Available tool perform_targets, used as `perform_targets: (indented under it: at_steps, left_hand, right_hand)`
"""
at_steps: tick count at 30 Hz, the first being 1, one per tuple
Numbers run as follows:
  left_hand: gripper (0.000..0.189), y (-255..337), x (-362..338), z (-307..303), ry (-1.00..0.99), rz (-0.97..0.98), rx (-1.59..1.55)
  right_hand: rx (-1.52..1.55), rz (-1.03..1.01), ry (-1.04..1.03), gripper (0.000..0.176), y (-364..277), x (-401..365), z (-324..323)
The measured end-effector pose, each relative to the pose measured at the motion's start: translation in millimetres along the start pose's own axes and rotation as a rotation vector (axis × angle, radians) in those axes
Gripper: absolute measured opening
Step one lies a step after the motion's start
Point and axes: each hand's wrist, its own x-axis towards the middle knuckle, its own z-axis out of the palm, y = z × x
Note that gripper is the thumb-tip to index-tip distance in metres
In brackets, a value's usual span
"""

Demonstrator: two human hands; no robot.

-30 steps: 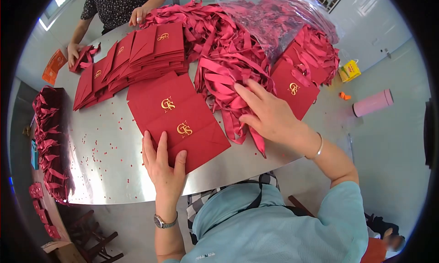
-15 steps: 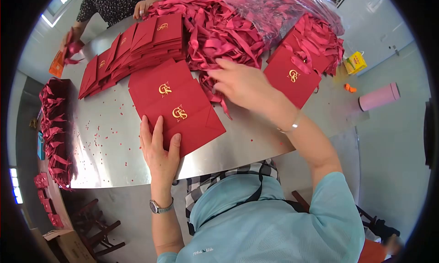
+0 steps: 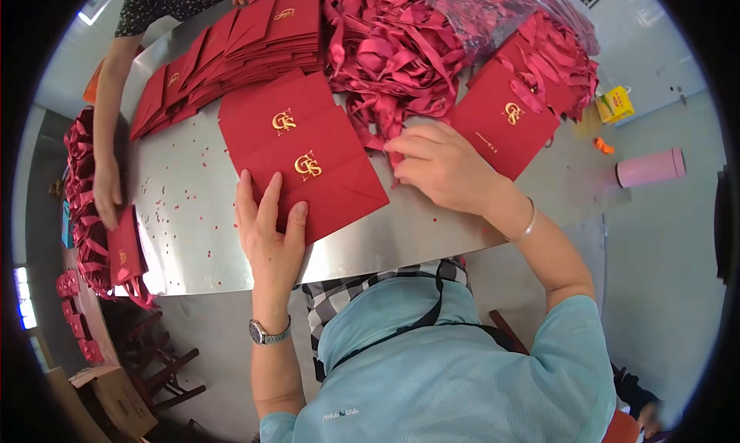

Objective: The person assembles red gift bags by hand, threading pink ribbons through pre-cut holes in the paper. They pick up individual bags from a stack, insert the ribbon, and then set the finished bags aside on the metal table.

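Flat red paper gift bags [image 3: 339, 196] with gold lettering lie overlapped in front of me on the metal table. My left hand [image 3: 270, 231] rests on their near edge, fingers spread and flat. To the right of these bags, my right hand [image 3: 443, 165] pinches a dark pink ribbon [image 3: 391, 127] at the near end of the ribbon heap [image 3: 405, 61]. The fingertips partly cover the ribbon's end. Another red bag [image 3: 501, 119] lies right of that hand, with ribbons on top.
Stacked red bags [image 3: 262, 46] fill the far left. A co-worker's hand [image 3: 106, 196] is over a ribboned bag [image 3: 126, 250] beside a row of finished-looking bags [image 3: 86, 188]. A pink bottle [image 3: 651, 168], an orange item [image 3: 603, 145] and a yellow package [image 3: 614, 104] stand or lie at right.
My right hand has come down from the ribbon heap and closed on a ribbon. The co-worker's arm has reached to the left-hand row, where a bag now lies. My left hand stays on the bags.
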Motion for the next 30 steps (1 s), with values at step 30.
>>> perform_targets:
  at_steps: [30]
  left_hand:
    - [0.026,41,104,-12,-0.307,0.166,-0.105]
  right_hand:
    - [0.46,0.447,0.006,0.01,-71,17,49]
